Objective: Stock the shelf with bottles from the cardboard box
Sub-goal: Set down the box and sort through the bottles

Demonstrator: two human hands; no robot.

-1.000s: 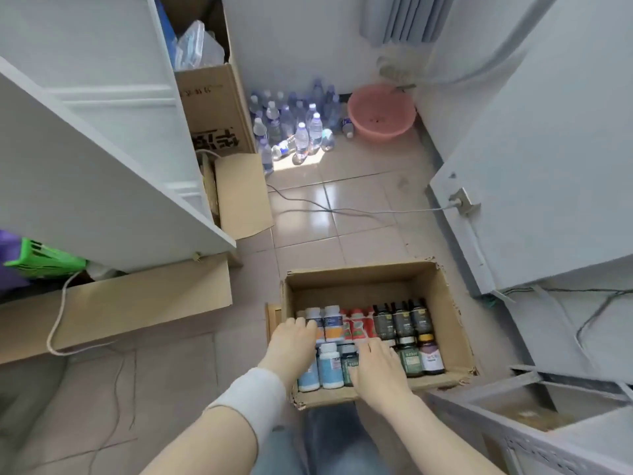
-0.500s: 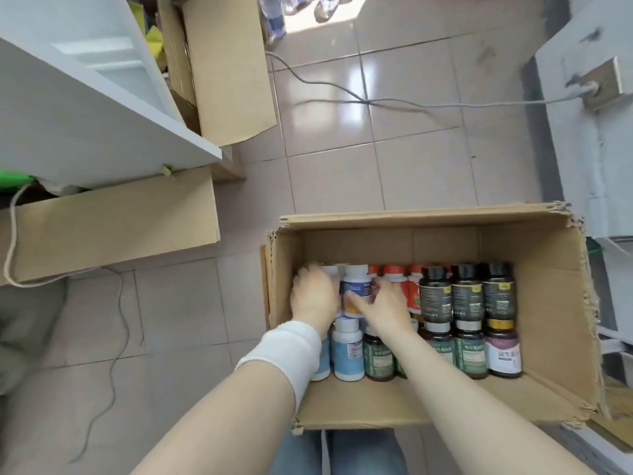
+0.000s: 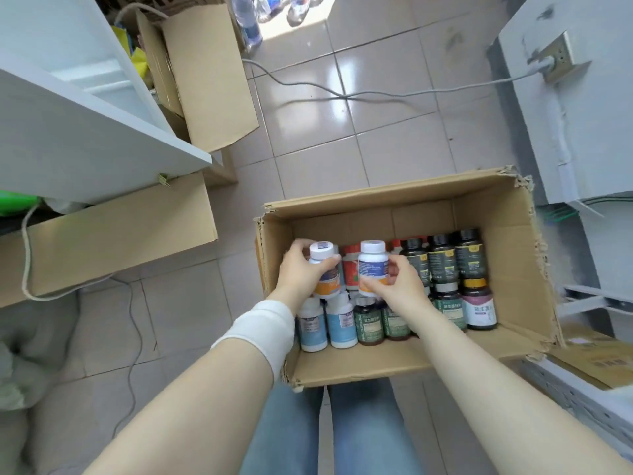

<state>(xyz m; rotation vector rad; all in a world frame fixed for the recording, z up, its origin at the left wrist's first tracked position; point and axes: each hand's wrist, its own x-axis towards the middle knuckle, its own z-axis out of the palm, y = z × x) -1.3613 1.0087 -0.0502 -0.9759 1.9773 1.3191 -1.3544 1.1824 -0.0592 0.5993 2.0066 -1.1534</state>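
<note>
An open cardboard box (image 3: pixel 507 241) stands on the tiled floor in front of my knees, holding several upright bottles. My left hand (image 3: pixel 301 272) grips a white-capped bottle with a blue and orange label (image 3: pixel 322 255), lifted above the left rows. My right hand (image 3: pixel 394 282) grips a matching white-capped bottle (image 3: pixel 372 262) beside it. Below them stand two pale blue bottles (image 3: pixel 339 323), dark green ones (image 3: pixel 368 323), black ones (image 3: pixel 440 258) and a purple-labelled one (image 3: pixel 479 310). The white shelf (image 3: pixel 85 138) rises at the left.
Flattened and open cardboard boxes (image 3: pixel 113 234) lie under and behind the shelf at the left. A grey cable (image 3: pixel 342 94) crosses the floor to a wall socket (image 3: pixel 561 56). Water bottles (image 3: pixel 250 22) stand at the far end. A grey cabinet (image 3: pixel 582 132) stands at the right.
The view has tipped down and closer to the box. Both hands have closed on white-capped bottles in the back left row and raised them above the others.
</note>
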